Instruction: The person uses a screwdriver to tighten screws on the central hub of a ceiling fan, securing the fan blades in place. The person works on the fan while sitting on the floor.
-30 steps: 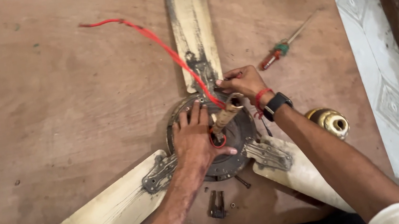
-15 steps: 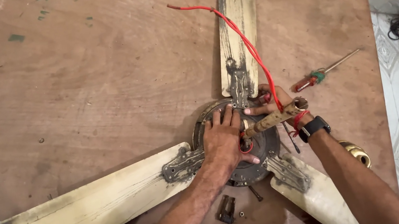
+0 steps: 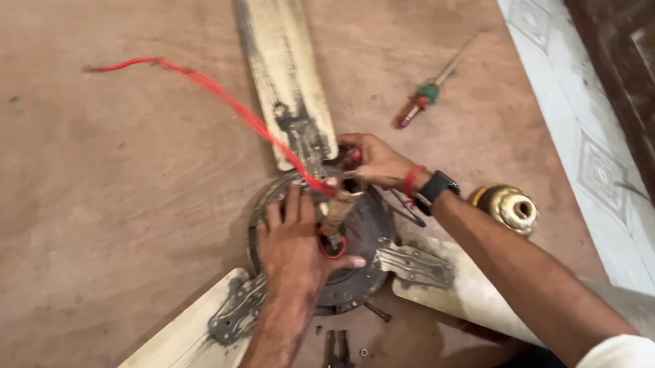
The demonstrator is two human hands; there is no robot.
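Brown plywood tabletop (image 3: 68,207) beside patterned white floor tiles (image 3: 596,168) bears a grimy cream three-bladed ceiling fan (image 3: 286,85). Left hand (image 3: 294,250) presses flat, fingers spread, on its dark round motor hub (image 3: 367,239); right hand (image 3: 376,160) pinches the brass shaft (image 3: 337,207).

Red-handled screwdriver (image 3: 423,95) on wooden table (image 3: 66,190); brass canopy cup (image 3: 506,206) near edge; small bracket (image 3: 337,354).

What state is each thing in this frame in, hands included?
Ceiling fan: lying flat on the wooden board, three blades attached.
Fan shaft: tilted, standing up from the hub.
Red wire: loose, trailing across the board.
Left hand: pressed flat on the hub.
Right hand: gripping the shaft top.
Screwdriver: lying untouched.
Brass-coloured cup: lying apart.
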